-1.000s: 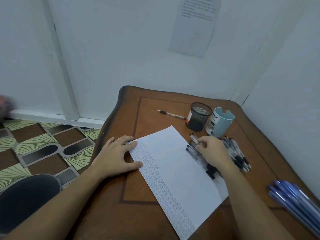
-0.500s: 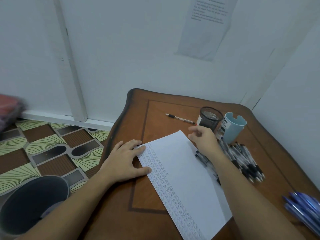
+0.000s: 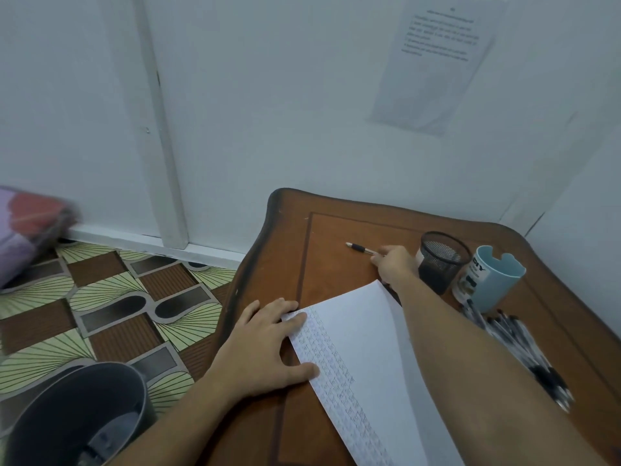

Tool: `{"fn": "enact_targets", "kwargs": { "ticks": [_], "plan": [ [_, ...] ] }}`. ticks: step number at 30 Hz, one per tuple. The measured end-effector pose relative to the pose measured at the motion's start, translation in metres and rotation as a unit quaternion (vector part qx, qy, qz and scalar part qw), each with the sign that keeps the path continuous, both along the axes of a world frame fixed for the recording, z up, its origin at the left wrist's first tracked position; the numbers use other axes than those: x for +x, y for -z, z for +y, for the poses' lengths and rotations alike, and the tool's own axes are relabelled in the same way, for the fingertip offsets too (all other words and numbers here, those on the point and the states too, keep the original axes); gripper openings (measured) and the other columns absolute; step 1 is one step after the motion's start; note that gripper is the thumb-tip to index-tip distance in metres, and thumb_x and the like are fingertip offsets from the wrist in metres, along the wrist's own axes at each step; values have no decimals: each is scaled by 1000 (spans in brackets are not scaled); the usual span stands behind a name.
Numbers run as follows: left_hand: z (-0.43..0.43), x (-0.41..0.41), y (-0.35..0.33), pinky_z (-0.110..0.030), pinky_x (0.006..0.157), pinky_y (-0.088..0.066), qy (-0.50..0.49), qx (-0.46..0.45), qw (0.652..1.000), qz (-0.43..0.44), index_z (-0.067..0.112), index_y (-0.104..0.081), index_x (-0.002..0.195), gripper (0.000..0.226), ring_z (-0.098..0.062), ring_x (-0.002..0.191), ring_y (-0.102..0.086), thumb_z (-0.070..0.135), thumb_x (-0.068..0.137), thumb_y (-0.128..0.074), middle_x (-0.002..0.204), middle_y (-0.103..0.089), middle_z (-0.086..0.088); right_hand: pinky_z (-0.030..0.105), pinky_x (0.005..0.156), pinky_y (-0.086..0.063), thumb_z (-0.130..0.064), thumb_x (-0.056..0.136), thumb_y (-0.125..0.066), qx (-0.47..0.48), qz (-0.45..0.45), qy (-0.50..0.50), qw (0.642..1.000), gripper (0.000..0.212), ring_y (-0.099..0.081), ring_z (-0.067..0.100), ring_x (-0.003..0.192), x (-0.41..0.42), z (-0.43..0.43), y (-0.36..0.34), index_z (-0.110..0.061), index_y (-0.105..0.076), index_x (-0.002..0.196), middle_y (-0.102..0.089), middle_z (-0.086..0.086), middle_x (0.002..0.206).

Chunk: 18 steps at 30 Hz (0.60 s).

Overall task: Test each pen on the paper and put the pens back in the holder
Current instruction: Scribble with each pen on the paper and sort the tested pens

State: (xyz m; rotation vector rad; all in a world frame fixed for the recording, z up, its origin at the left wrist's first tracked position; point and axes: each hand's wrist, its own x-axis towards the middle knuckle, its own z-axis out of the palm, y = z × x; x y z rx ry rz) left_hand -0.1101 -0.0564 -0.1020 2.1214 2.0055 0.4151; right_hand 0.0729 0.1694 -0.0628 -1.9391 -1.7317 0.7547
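Head camera showed our left hand (image 3: 265, 344) lying flat, fingers straight, on the left edge of the paper (image 3: 369, 348). Our right hand (image 3: 396, 264) was at the lone pen (image 3: 361, 247) on the far counter (image 3: 336, 227), left of the black mesh holder (image 3: 441, 264); its curled fingers met the pen's end, though we could not tell whether they gripped it.

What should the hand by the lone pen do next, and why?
Probably pinch the lone pen and bring it to the paper to scribble: the right hand is at its back end, and the left hand presses the paper flat.
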Motion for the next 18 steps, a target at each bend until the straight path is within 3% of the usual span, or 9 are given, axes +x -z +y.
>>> {"fn": "enact_targets", "kwargs": {
  "ticks": [5, 8, 11, 14, 16, 18],
  "plan": [
    [0, -1, -1, -31, 115, 11, 0, -1, 1000, 1, 35, -30, 148, 101, -1, 144, -5, 93, 66, -32, 156, -18, 17, 39, 85, -53, -22, 94, -66, 26, 15, 18, 999, 9, -62, 22, 101, -3, -2, 4, -30, -70, 97, -68, 0, 109],
    [0, 0, -4, -32, 116, 11, -2, -5, 1000, 9, 35, -29, 149, 110, 0, 144, -5, 94, 56, -19, 156, -16, 18, 37, 81, -52, -21, 92, -69, 35, 38, 7, 999, 13, -62, 20, 99, -4, -7, 5, -31, -69, 83, -68, -3, 102],
    [-1, 1, -6, -33, 117, 10, -1, -13, 1000, 13, 36, -28, 149, 110, -1, 144, -4, 93, 55, -18, 157, -16, 18, 36, 86, -51, -24, 86, -75, 79, 83, -42, 993, 11, -60, 21, 101, -8, -17, -1, -31, -73, 78, -64, -1, 108],
    [-1, 0, -6, -35, 117, 8, 1, -19, 1000, 15, 36, -27, 149, 114, -2, 145, -5, 95, 53, -15, 157, -15, 17, 37, 101, -37, -38, 84, -76, 124, 49, -101, 986, 6, -41, 18, 109, -11, -35, -16, -39, -75, 79, -43, -3, 114],
    [0, 1, -7, -35, 117, 8, 2, -19, 1000, 19, 35, -27, 149, 113, -3, 145, -6, 96, 55, -15, 157, -16, 17, 36, 94, -29, -44, 91, -67, 116, -2, -167, 979, 6, -36, 14, 100, -8, -51, -28, -42, -72, 88, -42, -6, 106],
    [-1, 2, -8, -34, 116, 9, 2, -16, 1000, 18, 35, -29, 149, 111, -3, 145, -8, 96, 57, -18, 157, -17, 16, 31, 79, -33, -38, 98, -57, 84, 33, -242, 966, 11, -43, 11, 78, -3, -64, -35, -37, -67, 96, -51, -10, 85]
  ]
}}
